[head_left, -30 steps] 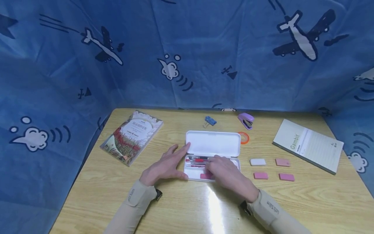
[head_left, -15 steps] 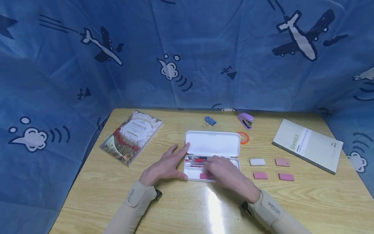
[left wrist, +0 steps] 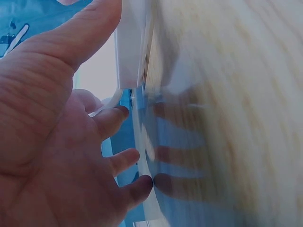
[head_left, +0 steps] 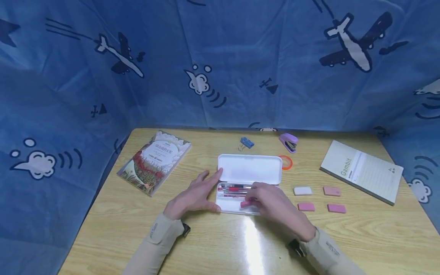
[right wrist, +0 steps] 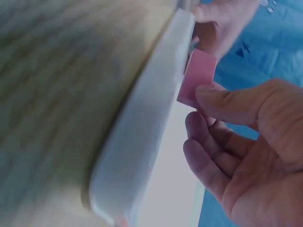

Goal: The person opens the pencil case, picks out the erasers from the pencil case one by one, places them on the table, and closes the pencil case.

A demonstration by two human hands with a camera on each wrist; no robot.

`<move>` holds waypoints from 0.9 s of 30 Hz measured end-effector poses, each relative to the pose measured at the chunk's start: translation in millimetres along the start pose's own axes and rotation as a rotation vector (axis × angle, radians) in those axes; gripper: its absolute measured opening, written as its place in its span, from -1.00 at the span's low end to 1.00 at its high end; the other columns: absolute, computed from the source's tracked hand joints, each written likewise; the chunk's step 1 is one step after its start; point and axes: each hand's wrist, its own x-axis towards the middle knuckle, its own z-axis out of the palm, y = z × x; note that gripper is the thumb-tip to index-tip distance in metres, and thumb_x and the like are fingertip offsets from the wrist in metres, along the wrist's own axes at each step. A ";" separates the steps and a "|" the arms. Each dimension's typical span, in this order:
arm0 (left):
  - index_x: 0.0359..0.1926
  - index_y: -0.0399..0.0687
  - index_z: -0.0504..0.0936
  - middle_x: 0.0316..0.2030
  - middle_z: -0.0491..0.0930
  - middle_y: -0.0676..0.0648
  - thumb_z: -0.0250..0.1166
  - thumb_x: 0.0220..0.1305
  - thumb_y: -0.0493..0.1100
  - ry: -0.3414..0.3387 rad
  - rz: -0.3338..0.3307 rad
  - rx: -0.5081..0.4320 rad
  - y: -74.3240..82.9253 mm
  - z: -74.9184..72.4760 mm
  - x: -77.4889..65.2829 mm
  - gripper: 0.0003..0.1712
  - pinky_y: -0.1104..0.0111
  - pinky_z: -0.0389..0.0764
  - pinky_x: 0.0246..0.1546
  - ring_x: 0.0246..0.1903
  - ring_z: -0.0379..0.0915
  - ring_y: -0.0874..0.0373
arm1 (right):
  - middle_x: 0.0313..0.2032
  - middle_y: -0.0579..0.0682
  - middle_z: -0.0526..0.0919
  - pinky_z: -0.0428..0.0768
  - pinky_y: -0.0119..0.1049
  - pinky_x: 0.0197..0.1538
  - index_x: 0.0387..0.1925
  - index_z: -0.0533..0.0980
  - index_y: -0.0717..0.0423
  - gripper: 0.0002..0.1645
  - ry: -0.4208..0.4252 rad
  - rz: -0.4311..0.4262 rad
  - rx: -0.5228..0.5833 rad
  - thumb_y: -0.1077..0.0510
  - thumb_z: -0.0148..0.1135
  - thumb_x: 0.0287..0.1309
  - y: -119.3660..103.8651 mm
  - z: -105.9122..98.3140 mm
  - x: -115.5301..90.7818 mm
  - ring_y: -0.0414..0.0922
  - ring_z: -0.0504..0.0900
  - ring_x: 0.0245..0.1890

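Observation:
A white pencil case (head_left: pixel 250 169) lies with its lid back at the middle of the table. Several red and black pens (head_left: pixel 234 188) fill the upper part of its tray. My right hand (head_left: pixel 275 202) pinches a pink eraser (right wrist: pixel 199 75) between thumb and fingers, over the tray's lower half. In the right wrist view the eraser stands clear of the case wall. My left hand (head_left: pixel 196 194) spreads its fingers along the case's left end, with the thumb at the lower left corner. The left wrist view shows the thumb (left wrist: pixel 90 33) against the case's edge.
To the right lie a white eraser (head_left: pixel 302 191) and several pink erasers (head_left: pixel 337 208). Behind the case are a blue binder clip (head_left: pixel 247 142), a purple stapler (head_left: pixel 289 142) and an orange tape ring (head_left: pixel 286 162). A book (head_left: pixel 154 162) lies left, a notebook (head_left: pixel 362 172) right.
My right hand has lifted the pink eraser a little from the tray and moved slightly right. The left hand stays in place at the case's left end.

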 end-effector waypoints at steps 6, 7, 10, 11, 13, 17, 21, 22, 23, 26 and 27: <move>0.64 0.33 -0.29 0.64 -0.13 0.16 0.57 -0.05 0.26 -0.006 0.001 0.000 1.4 0.6 -0.2 0.47 -0.24 -0.13 0.56 0.63 -0.40 -0.16 | -0.34 -0.27 0.71 0.63 -0.35 -0.22 -0.34 0.69 -0.15 -0.71 -0.027 0.069 0.161 0.35 0.41 0.09 20.3 -20.9 -24.6 -0.34 0.57 -0.33; 0.64 0.34 -0.30 0.64 -0.13 0.16 0.57 -0.04 0.26 -0.009 0.001 0.002 1.6 0.4 -0.4 0.47 -0.24 -0.13 0.56 0.63 -0.40 -0.16 | -0.33 -0.25 0.73 0.63 -0.36 -0.22 -0.31 0.70 -0.13 -0.73 -0.036 0.084 0.192 0.35 0.41 0.11 24.1 -24.3 -29.8 -0.35 0.58 -0.32; 0.63 0.35 -0.31 0.64 -0.14 0.17 0.56 -0.03 0.26 -0.014 0.001 0.004 1.4 0.1 -0.4 0.47 -0.23 -0.13 0.56 0.63 -0.40 -0.15 | -0.35 -0.19 0.76 0.63 -0.40 -0.28 -0.26 0.73 -0.03 -0.80 -0.039 0.121 0.263 0.32 0.41 0.12 34.6 -33.0 -47.7 -0.38 0.58 -0.36; 0.63 0.35 -0.31 0.64 -0.14 0.17 0.56 -0.03 0.26 -0.014 0.001 0.005 1.3 -0.1 -0.4 0.47 -0.23 -0.13 0.56 0.63 -0.40 -0.15 | -0.36 -0.19 0.76 0.63 -0.42 -0.30 -0.26 0.73 0.00 -0.82 -0.030 0.130 0.281 0.31 0.42 0.12 37.9 -35.2 -54.1 -0.40 0.58 -0.37; 0.63 0.34 -0.31 0.64 -0.13 0.16 0.56 -0.03 0.26 -0.012 0.001 0.007 1.1 -0.4 -0.3 0.47 -0.23 -0.13 0.56 0.63 -0.40 -0.15 | -0.40 -0.21 0.74 0.61 -0.45 -0.35 -0.30 0.73 0.00 -0.85 -0.014 0.153 0.311 0.29 0.44 0.10 44.1 -38.6 -67.0 -0.43 0.56 -0.41; 0.63 0.35 -0.31 0.64 -0.11 0.15 0.56 -0.04 0.26 -0.005 -0.003 0.008 0.4 0.0 -0.3 0.47 -0.24 -0.13 0.56 0.63 -0.40 -0.15 | -0.41 -0.25 0.72 0.60 -0.45 -0.34 -0.34 0.71 -0.04 -0.86 -0.006 0.220 0.334 0.27 0.46 0.09 55.7 -43.8 -91.4 -0.46 0.53 -0.42; 0.63 0.36 -0.31 0.64 -0.08 0.12 0.56 -0.04 0.28 -0.001 -0.001 0.012 -0.9 1.2 -0.2 0.47 -0.24 -0.08 0.55 0.63 -0.39 -0.15 | -0.44 -0.28 0.72 0.58 -0.44 -0.36 -0.37 0.71 -0.07 -0.86 0.003 0.287 0.279 0.24 0.49 0.06 67.0 -46.4 -113.7 -0.48 0.51 -0.44; 0.63 0.36 -0.31 0.64 -0.08 0.12 0.55 -0.04 0.28 0.000 0.001 0.011 -1.2 1.4 -0.1 0.47 -0.24 -0.07 0.55 0.63 -0.39 -0.15 | -0.45 -0.28 0.72 0.58 -0.44 -0.37 -0.39 0.70 -0.07 -0.86 0.005 0.303 0.262 0.24 0.50 0.04 69.6 -46.6 -118.9 -0.49 0.51 -0.45; 0.63 0.36 -0.31 0.64 -0.07 0.11 0.55 -0.04 0.28 0.001 0.004 0.011 -1.4 1.6 -0.2 0.47 -0.25 -0.06 0.55 0.63 -0.39 -0.16 | -0.47 -0.29 0.71 0.57 -0.44 -0.38 -0.40 0.70 -0.07 -0.85 0.006 0.317 0.246 0.25 0.51 0.02 72.0 -46.8 -123.8 -0.49 0.49 -0.46; 0.63 0.36 -0.31 0.63 -0.06 0.10 0.55 -0.04 0.28 0.007 0.009 0.009 -1.7 1.3 -0.2 0.46 -0.26 -0.04 0.54 0.63 -0.37 -0.16 | -0.50 -0.32 0.67 0.53 -0.43 -0.40 -0.44 0.68 -0.09 -0.82 -0.019 0.352 0.217 0.26 0.51 0.01 79.0 -45.8 -135.9 -0.49 0.46 -0.49; 0.63 0.37 -0.31 0.64 -0.06 0.10 0.55 -0.04 0.28 0.008 0.009 0.007 -1.6 1.0 -0.3 0.46 -0.26 -0.03 0.54 0.63 -0.37 -0.16 | -0.50 -0.32 0.66 0.52 -0.43 -0.40 -0.45 0.68 -0.11 -0.82 -0.032 0.359 0.211 0.26 0.51 0.01 81.0 -45.2 -138.8 -0.48 0.46 -0.49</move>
